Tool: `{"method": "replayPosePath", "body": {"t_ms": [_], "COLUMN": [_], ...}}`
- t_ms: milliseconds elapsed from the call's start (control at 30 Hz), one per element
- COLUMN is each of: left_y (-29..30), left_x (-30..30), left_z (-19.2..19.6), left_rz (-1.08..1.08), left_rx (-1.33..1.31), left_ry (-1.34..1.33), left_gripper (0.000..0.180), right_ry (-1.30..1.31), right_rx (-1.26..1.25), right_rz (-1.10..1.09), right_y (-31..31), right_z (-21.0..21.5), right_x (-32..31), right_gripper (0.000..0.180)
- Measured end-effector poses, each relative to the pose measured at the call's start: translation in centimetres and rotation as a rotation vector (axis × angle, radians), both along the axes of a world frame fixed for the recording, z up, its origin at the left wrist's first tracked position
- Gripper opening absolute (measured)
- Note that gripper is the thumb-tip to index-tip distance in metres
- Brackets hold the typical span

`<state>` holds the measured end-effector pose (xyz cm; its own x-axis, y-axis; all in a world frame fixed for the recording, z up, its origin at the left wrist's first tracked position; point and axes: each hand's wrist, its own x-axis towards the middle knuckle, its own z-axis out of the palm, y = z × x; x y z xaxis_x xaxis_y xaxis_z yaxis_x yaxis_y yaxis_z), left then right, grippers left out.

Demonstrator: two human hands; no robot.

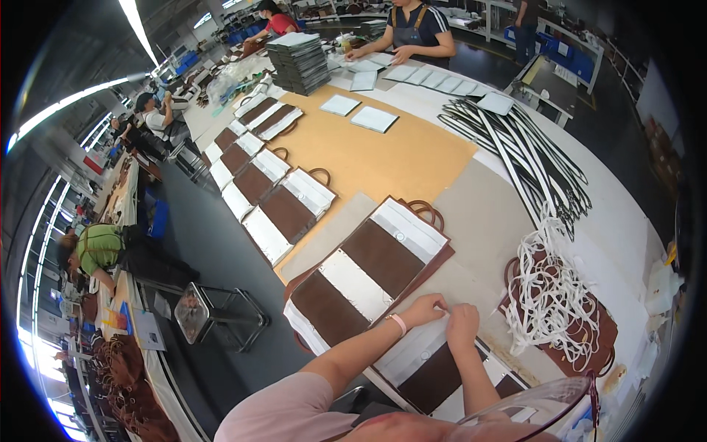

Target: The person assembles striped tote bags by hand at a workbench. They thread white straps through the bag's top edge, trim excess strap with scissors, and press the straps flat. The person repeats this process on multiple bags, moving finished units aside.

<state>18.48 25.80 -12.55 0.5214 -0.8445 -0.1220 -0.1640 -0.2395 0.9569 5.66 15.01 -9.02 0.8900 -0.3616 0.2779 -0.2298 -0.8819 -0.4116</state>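
Observation:
My left hand [426,309], with a pink band at the wrist, and my right hand [462,324] meet close together, fingertips pinched. What sits between the fingers is too small to make out. Below them lies a brown and white bag piece [427,387], partly covered by my forearms. Just beyond my left hand, a larger brown bag panel [390,258] with white sections rests flat on the table, its brown handles [427,214] at the far right end. To the right of my right hand, a tangled heap of white tape [549,295] covers part of a brown leather piece [593,353].
Several similar panels [291,210] overlap in a row at far left. Black and white straps [530,155] lie at the right. A tall stack of boards [298,65] and two pale boards [374,119] are farther back. A person [416,33] works across the table; a stool [195,317] stands left.

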Motion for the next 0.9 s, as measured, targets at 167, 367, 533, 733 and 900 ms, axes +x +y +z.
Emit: {"method": "replayPosePath", "body": {"t_ms": [167,367,533,733,900], "left_y": [-1.0,-1.4,-2.1,-2.1,-2.0], "left_x": [-0.3,0.6,1.0,1.2,1.5], "left_z": [4.2,4.8,5.9,5.1,5.2], "left_rz": [-0.156,-0.43,-0.646,-0.748,-0.716], "left_rx": [0.121,0.146,0.145,0.088,-0.018], "left_ry": [-0.48,-1.0,-1.181,-1.341,-1.38], "left_gripper": [0.008,0.008,0.008,0.008,0.008], "right_ry": [-0.08,0.124,0.135,0.22,0.283], "right_rx": [0.173,0.12,0.04,0.119,0.124], "right_rz": [0.052,0.101,0.097,0.084,0.058], "right_y": [3.9,4.7,4.6,5.0,5.2], "right_z": [0.1,-0.9,-0.9,-0.9,-0.2], "right_x": [-4.0,-4.9,-5.0,-4.6,-4.6], "right_gripper": [0.041,0.058,0.062,0.065,0.065]}}
